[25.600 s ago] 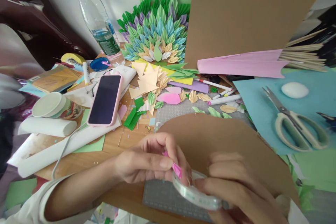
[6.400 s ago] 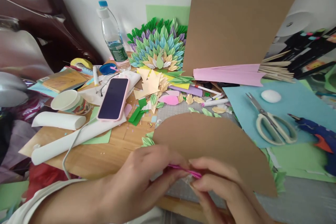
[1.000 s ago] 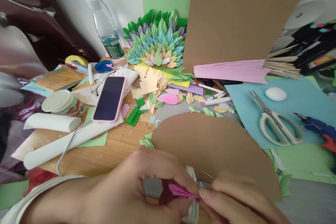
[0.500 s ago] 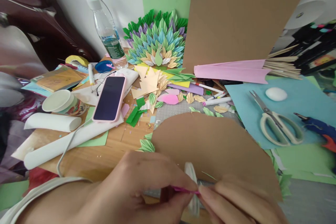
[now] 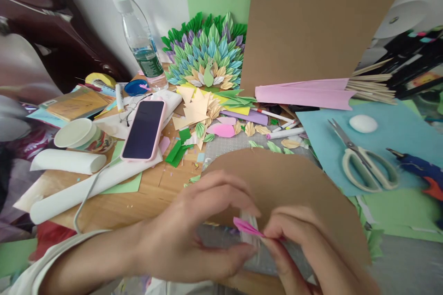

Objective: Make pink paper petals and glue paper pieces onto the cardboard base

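Note:
A folded pink paper piece is pinched at one end between the thumb and fingers of my right hand. My left hand curves around its other end, fingers and thumb apart in a C shape. Behind the paper, blurred, is a pale roll of clear tape; what supports it I cannot tell. A rounded brown cardboard sheet lies just beyond both hands.
Scissors, a white egg-shaped piece and a glue gun lie at right. A phone, paper cup and bottle stand or lie left. A paper peacock leans at the back.
My left thumb and fingers have let go of the pink paper and spread apart. The paper now shows more fully, held by my right hand, which has come up slightly.

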Action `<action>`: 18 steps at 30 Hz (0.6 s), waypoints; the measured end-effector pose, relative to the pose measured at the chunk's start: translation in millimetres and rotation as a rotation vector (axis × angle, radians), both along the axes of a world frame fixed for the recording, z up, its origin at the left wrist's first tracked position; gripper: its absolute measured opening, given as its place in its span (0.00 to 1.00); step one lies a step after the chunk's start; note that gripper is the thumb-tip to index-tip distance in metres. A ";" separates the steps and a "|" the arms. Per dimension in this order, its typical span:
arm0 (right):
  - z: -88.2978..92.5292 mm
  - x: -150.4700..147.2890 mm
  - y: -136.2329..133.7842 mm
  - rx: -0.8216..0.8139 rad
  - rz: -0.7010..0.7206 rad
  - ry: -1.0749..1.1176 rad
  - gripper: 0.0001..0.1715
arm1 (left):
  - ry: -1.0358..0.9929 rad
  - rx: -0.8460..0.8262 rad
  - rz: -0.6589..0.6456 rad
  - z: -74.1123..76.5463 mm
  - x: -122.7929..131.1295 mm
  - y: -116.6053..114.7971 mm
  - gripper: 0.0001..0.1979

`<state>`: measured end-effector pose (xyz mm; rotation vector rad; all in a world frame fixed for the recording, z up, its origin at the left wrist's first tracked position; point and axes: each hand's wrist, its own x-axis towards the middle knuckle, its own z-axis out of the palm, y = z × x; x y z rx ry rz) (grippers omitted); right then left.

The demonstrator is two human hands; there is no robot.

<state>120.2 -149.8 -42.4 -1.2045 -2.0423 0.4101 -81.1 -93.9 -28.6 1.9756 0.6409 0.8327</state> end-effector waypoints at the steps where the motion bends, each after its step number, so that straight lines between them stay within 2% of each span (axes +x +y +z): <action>1: -0.1 -0.4 1.2 -0.026 -0.002 0.014 0.05 | -0.017 0.025 -0.010 -5.3 1.0 2.2 0.21; 3: -0.3 -1.6 3.2 -0.057 0.003 0.041 0.05 | -0.052 0.073 -0.034 -15.5 3.2 5.0 0.25; 7: -0.6 -4.7 5.1 -0.128 -0.001 0.093 0.06 | -0.110 0.097 -0.067 -26.5 7.1 5.9 0.14; 14: 2.2 -5.8 5.8 -0.365 0.059 0.299 0.05 | -0.164 0.076 -0.061 -25.4 5.7 8.1 0.04; 18: 5.7 -3.7 13.2 -0.460 0.090 0.361 0.06 | -0.184 0.062 -0.057 -25.5 4.3 11.4 0.03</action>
